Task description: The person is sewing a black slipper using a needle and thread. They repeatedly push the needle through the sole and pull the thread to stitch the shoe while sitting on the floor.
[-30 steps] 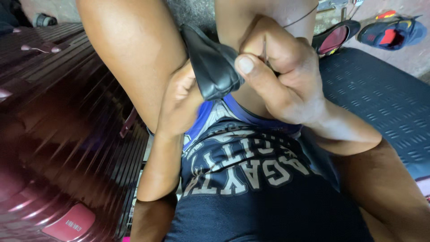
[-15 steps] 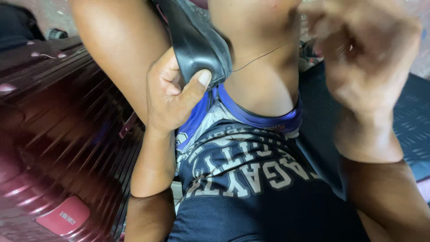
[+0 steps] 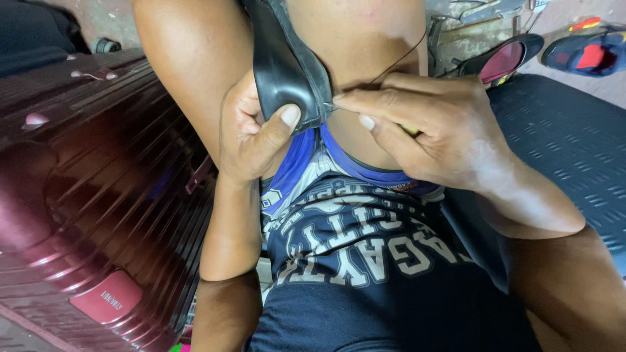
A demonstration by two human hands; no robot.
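Between the knees, the left hand (image 3: 251, 133) grips a black leather piece (image 3: 283, 68) running upward; the right hand (image 3: 430, 127) pinches a needle (image 3: 328, 106) pointing left at its edge.

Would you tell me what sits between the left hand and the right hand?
In the head view, the black leather piece sits between left hand and right hand.

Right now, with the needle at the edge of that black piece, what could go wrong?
1. The needle tip sits close to the left hand's thumb, which pins the black leather piece; a slip could prick it.
2. The thin thread runs up from the right hand across bare skin and might snag or tangle.
3. The piece is braced only between the knees, so it may shift.
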